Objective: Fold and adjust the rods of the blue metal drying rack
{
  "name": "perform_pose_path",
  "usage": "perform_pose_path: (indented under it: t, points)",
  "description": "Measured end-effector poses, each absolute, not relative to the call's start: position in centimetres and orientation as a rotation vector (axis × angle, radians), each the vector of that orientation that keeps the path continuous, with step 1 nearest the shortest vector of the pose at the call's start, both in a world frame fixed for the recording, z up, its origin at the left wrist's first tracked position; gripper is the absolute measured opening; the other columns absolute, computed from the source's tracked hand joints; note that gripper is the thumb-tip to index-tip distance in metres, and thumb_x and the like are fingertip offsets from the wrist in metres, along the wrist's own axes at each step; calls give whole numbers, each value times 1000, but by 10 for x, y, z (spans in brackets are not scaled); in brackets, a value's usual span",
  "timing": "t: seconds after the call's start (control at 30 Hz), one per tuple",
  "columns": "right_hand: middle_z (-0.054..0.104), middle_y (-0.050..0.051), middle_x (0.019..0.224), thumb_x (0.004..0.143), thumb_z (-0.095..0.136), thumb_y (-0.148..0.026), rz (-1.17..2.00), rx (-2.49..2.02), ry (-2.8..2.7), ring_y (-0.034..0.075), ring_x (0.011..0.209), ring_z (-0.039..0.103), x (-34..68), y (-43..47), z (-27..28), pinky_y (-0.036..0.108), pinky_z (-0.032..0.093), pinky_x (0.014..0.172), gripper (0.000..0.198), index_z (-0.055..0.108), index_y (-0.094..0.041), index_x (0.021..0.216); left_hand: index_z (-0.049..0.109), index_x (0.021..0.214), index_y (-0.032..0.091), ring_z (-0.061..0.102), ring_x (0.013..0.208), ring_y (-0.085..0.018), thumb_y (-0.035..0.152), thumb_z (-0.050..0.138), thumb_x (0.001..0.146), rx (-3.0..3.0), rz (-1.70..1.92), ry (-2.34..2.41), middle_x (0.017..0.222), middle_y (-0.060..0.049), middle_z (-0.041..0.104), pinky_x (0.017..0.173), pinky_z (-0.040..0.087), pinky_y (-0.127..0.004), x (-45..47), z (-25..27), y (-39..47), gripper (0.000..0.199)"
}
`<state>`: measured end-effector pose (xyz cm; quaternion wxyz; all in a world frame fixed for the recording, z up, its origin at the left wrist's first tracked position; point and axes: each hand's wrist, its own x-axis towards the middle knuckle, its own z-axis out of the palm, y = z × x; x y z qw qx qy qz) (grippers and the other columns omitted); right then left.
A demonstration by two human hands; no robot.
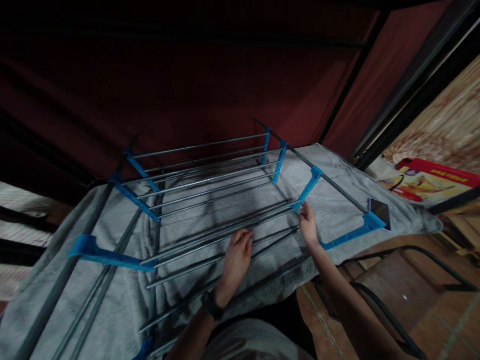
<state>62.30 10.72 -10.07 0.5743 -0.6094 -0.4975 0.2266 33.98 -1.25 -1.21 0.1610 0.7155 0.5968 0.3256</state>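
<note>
A rack of grey metal rods joined by blue plastic brackets lies on a grey towel. My left hand is closed around one of the rods near the rack's middle; a dark watch sits on that wrist. My right hand grips the right end of the same bundle of rods, just below a blue bracket. Another blue bracket sticks out at the left, and one more blue bracket at the right.
A dark phone rests on the towel's right edge by a bracket. A red printed box lies at the far right. Dark red fabric walls with black frame poles stand behind. Black cables cross the tiled floor at lower right.
</note>
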Motion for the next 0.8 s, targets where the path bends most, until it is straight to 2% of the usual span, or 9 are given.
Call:
perform_pose_path:
  t: [0.1, 0.2, 0.3, 0.43, 0.6, 0.8]
  points:
    - [60, 17, 138, 81, 49, -28, 476, -1485, -1268, 30, 124, 59, 618, 84, -113, 54, 44, 111, 59, 57, -15, 138, 70, 117, 24, 64, 116, -22, 15, 42, 98, 2018, 748, 1912, 120, -8, 69, 107, 53, -41, 300, -35, -53, 36]
    - [67, 13, 124, 82, 48, -25, 490, -1451, -1500, 28, 117, 62, 607, 60, -119, 51, 47, 109, 43, 69, -18, 119, 67, 129, 23, 62, 119, -25, 8, 40, 95, 2139, 457, 2036, 129, -10, 68, 110, 49, -44, 284, -46, -73, 45]
    - [69, 12, 120, 84, 46, -22, 484, -1392, -1737, 27, 117, 63, 595, 43, -117, 49, 47, 109, 38, 73, -20, 111, 59, 140, 20, 60, 122, -26, -1, 37, 91, 2231, 208, 2064, 136, -11, 65, 111, 47, -45, 286, -44, -72, 58]
    - [69, 12, 120, 87, 44, -21, 329, -1410, -1955, 29, 118, 61, 591, 34, -111, 52, 47, 108, 40, 72, -20, 116, 60, 137, 18, 58, 124, -24, -1, 38, 90, 2254, 51, 1976, 133, -11, 65, 110, 46, -39, 294, -32, -58, 56]
    - [69, 12, 122, 89, 45, -22, 199, -1415, -2062, 31, 117, 62, 604, 31, -107, 54, 46, 107, 41, 70, -22, 121, 63, 128, 17, 60, 119, -23, 0, 36, 91, 2291, 72, 1947, 127, -10, 66, 108, 47, -38, 303, -7, -63, 49]
    - [68, 10, 127, 95, 45, -26, 89, -1397, -2080, 33, 129, 56, 610, 23, -82, 61, 30, 119, 38, 70, -30, 124, 61, 133, 18, 64, 114, -24, -3, 39, 87, 2292, 136, 1960, 126, -10, 67, 108, 46, -41, 299, 29, -86, 55]
